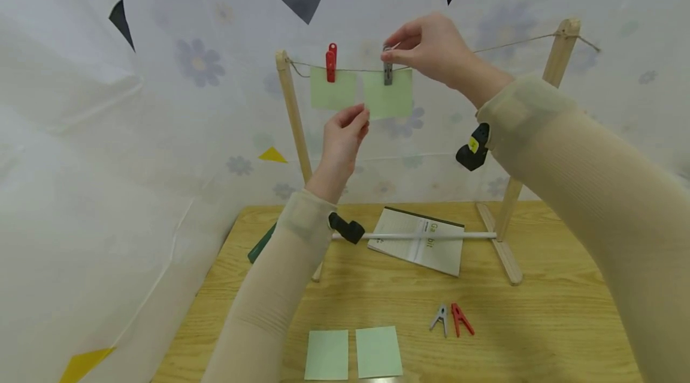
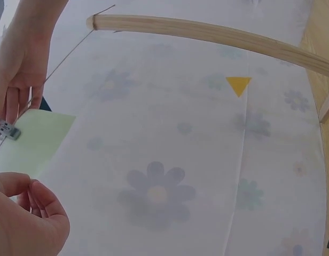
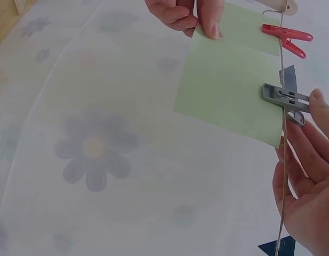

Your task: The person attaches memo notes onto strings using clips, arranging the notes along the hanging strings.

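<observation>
A string (image 1: 517, 44) runs between two wooden posts. On it my right hand (image 1: 436, 50) pinches the upper end of a grey clothespin (image 3: 276, 96), which sits over the string and the top edge of a light green paper (image 3: 228, 80). My left hand (image 1: 344, 134) pinches that paper's lower left corner between thumb and fingertips. To its left, a red clothespin (image 1: 331, 66) holds another light green paper (image 1: 321, 95) on the string. In the left wrist view, part of the paper (image 2: 41, 136) shows between both hands.
The posts (image 1: 293, 107) stand on the wooden table (image 1: 550, 311), joined low down by a white rod (image 1: 480, 235) over a notepad (image 1: 415, 251). Nearer lie a grey clothespin (image 1: 443, 314), a red clothespin (image 1: 460, 318) and two green papers (image 1: 327, 354). A dark green object (image 1: 261, 245) is partly hidden by the left arm.
</observation>
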Demonstrator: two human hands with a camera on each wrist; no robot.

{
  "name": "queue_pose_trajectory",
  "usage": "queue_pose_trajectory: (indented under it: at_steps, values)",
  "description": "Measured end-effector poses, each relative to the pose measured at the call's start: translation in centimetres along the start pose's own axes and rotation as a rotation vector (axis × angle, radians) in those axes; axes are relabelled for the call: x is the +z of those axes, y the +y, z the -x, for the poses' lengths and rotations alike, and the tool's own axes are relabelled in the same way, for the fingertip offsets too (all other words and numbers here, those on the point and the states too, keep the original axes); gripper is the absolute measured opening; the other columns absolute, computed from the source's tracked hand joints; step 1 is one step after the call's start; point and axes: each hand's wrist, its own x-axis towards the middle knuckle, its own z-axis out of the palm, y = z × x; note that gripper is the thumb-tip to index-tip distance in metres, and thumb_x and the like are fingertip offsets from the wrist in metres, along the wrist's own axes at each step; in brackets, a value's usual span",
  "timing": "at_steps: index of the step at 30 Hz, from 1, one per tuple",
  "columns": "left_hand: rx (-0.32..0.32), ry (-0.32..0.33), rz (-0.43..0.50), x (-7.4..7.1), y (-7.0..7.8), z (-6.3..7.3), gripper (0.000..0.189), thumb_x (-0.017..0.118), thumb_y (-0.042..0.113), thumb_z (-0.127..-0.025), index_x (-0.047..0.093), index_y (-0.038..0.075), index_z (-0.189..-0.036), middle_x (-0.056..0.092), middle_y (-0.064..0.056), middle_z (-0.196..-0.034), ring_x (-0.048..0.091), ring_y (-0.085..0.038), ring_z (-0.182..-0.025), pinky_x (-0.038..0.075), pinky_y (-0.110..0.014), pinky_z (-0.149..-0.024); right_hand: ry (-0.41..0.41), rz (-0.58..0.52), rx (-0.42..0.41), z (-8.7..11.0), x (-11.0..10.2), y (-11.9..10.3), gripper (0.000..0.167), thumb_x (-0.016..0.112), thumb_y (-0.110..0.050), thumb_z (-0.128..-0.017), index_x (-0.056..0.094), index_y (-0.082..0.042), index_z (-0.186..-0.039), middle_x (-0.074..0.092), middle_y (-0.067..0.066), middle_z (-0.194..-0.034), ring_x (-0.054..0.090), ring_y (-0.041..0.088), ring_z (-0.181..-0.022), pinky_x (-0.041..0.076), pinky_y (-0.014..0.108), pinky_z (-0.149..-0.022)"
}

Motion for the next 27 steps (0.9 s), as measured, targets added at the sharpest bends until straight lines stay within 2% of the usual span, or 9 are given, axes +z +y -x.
queue_pose_trajectory:
  at_steps: [7,17,21,27]
  values:
    - [-0.001,-0.004,0.021,0.0,-0.1,0.0,0.028,0.063,0.003,-0.095,0.063,-0.006,-0.122,0.060,-0.001,-0.095,0.057,-0.019,-0.094,0.041,-0.043,-0.112,-0.017,0.022,0.000,-0.1,-0.1,0.1,0.048,0.064,-0.040,-0.095,0.062,-0.012,-0.135,0.067,0.012,-0.128,0.059,0.024,-0.120,0.046,0.042,-0.104]
    - [-0.006,-0.007,-0.028,-0.6,-0.1,0.2,0.027,0.063,0.007,-0.096,0.065,0.000,-0.123,0.061,-0.003,-0.104,0.057,-0.015,-0.091,0.045,-0.037,-0.108,-0.020,0.024,-0.007,-0.2,-0.2,0.1,0.048,0.062,-0.037,-0.097,0.059,-0.013,-0.138,0.065,0.014,-0.131,0.055,0.028,-0.125,0.044,0.046,-0.104]
    - [-0.005,0.001,-0.036,-0.9,-0.2,0.1,0.027,0.063,0.007,-0.096,0.066,0.000,-0.122,0.061,-0.001,-0.103,0.058,-0.014,-0.091,0.047,-0.035,-0.106,-0.022,0.026,-0.009,-0.1,-0.3,0.2,0.046,0.061,-0.035,-0.098,0.059,-0.013,-0.139,0.064,0.015,-0.132,0.053,0.029,-0.128,0.044,0.046,-0.104]
    - [0.001,-0.006,-0.034,-1.3,-0.5,0.0,0.027,0.062,0.006,-0.097,0.065,-0.001,-0.123,0.060,0.000,-0.100,0.058,-0.013,-0.090,0.045,-0.038,-0.108,-0.008,0.030,-0.003,-0.1,-0.5,0.4,0.045,0.060,-0.032,-0.099,0.058,-0.014,-0.140,0.064,0.014,-0.133,0.053,0.027,-0.128,0.044,0.043,-0.101]
